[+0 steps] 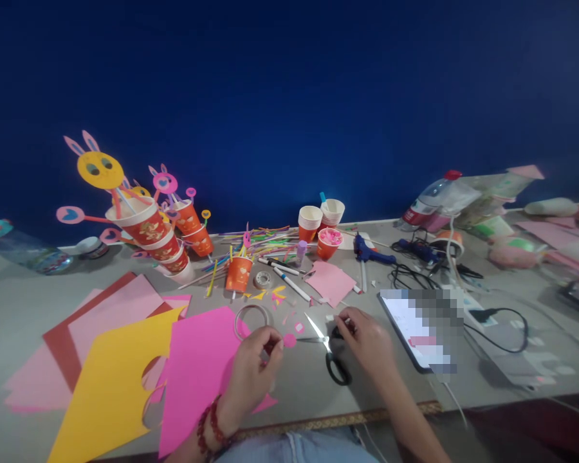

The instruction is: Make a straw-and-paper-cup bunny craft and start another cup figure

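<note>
Black-handled scissors [326, 344] lie on the grey table with their blades spread. My right hand [367, 337] has its fingers curled at the upper handle loop and seems to grip it. To the left, my left hand [255, 363] is closed, thumb and fingers bent together; anything inside is hidden. Beside its fingertips lies a small pink paper circle [289, 341]. A roll of clear tape [251, 319] rests just behind this hand. Under and left of it is a bright pink sheet [197, 366], next to a yellow sheet [110, 379] with round cut-outs along one edge.
Decorated red paper cups [145, 222] stand at back left, an orange cup [238, 273] nearer the middle. Pens [292, 283], paper scraps and a light pink square [330, 283] lie ahead. A blue glue gun [374, 251], phone [410, 328] and cables are right.
</note>
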`<move>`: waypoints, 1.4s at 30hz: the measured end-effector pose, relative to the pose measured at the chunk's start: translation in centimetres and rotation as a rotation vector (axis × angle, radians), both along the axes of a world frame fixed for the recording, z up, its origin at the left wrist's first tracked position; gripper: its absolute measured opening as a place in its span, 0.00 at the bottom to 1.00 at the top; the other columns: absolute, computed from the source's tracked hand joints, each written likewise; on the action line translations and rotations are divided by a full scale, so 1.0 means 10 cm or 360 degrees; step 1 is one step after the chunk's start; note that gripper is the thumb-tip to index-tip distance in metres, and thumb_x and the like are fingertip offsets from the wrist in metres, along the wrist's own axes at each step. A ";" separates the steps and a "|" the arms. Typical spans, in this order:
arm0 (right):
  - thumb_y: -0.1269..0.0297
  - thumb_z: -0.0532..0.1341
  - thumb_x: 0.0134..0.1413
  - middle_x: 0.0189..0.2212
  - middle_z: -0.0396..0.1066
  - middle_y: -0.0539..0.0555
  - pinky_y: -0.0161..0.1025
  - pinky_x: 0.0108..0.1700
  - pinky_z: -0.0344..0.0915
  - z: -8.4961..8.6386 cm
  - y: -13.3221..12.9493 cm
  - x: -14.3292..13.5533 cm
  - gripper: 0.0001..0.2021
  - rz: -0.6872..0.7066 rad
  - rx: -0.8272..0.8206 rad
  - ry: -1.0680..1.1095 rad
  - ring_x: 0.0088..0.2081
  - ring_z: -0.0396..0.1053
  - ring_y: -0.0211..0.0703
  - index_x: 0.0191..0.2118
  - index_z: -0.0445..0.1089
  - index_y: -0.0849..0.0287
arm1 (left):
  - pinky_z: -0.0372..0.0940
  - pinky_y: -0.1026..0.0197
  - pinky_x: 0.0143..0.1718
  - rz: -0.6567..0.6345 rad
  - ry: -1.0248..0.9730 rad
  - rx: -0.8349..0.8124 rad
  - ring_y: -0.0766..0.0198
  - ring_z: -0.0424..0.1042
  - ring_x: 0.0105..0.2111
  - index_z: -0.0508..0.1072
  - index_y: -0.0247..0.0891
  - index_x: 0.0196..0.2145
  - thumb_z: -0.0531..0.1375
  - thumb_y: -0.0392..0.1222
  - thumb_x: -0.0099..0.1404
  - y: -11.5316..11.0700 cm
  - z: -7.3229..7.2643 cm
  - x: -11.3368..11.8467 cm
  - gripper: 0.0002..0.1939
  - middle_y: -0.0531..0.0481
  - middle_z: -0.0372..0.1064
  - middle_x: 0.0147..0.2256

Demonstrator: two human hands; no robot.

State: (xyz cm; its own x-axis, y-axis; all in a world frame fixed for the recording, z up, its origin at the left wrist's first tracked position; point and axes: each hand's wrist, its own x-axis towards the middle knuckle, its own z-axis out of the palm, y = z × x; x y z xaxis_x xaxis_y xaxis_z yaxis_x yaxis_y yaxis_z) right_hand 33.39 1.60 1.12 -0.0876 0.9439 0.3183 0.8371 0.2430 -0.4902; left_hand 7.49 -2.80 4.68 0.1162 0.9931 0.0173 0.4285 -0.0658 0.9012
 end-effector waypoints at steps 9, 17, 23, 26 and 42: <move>0.57 0.62 0.62 0.30 0.76 0.54 0.38 0.34 0.68 0.17 -0.12 -0.43 0.10 0.0443 -0.0437 0.1023 0.31 0.73 0.45 0.35 0.74 0.57 | 0.60 0.64 0.30 -0.0073 -0.0629 -0.0377 0.65 0.66 0.26 0.69 0.39 0.29 0.57 0.42 0.66 0.04 -0.02 0.03 0.08 0.54 0.67 0.25; 0.48 0.70 0.54 0.29 0.71 0.49 0.36 0.33 0.66 0.09 -0.24 -0.77 0.18 0.0788 -0.0979 0.1850 0.28 0.72 0.40 0.36 0.71 0.58 | 0.58 0.68 0.26 -0.0166 -0.1316 -0.0902 0.70 0.65 0.22 0.71 0.35 0.29 0.66 0.49 0.60 0.00 -0.04 0.04 0.14 0.54 0.68 0.22; 0.49 0.71 0.54 0.23 0.76 0.49 0.40 0.31 0.69 0.06 -0.32 -0.83 0.18 0.0823 -0.1246 0.2122 0.24 0.76 0.43 0.36 0.67 0.57 | 0.57 0.67 0.24 -0.0209 -0.1587 -0.1136 0.71 0.64 0.19 0.70 0.35 0.26 0.69 0.48 0.56 0.00 -0.09 0.08 0.16 0.54 0.67 0.20; 0.49 0.72 0.53 0.21 0.75 0.49 0.40 0.27 0.71 0.03 -0.36 -0.86 0.19 0.0835 -0.1323 0.2240 0.22 0.76 0.44 0.34 0.65 0.56 | 0.59 0.66 0.24 -0.0291 -0.1666 -0.1187 0.71 0.63 0.18 0.71 0.34 0.27 0.69 0.46 0.55 -0.02 -0.13 0.11 0.14 0.54 0.66 0.20; 0.45 0.68 0.53 0.23 0.63 0.47 0.34 0.27 0.55 0.14 -0.18 -0.66 0.20 0.0409 -0.0791 0.1507 0.25 0.58 0.37 0.29 0.68 0.58 | 0.73 0.56 0.39 0.0449 0.0459 0.0322 0.55 0.76 0.43 0.66 0.41 0.54 0.59 0.55 0.68 0.71 -0.16 -0.97 0.22 0.43 0.73 0.47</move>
State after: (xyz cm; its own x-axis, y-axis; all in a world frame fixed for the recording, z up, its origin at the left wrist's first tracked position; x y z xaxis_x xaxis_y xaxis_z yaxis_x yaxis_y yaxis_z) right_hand 26.81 -0.18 2.51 -0.2205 0.9741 -0.0501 0.0230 -0.0461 -0.9987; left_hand -2.22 4.25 3.07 -0.1299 0.9665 0.2213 0.6869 -0.0732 0.7231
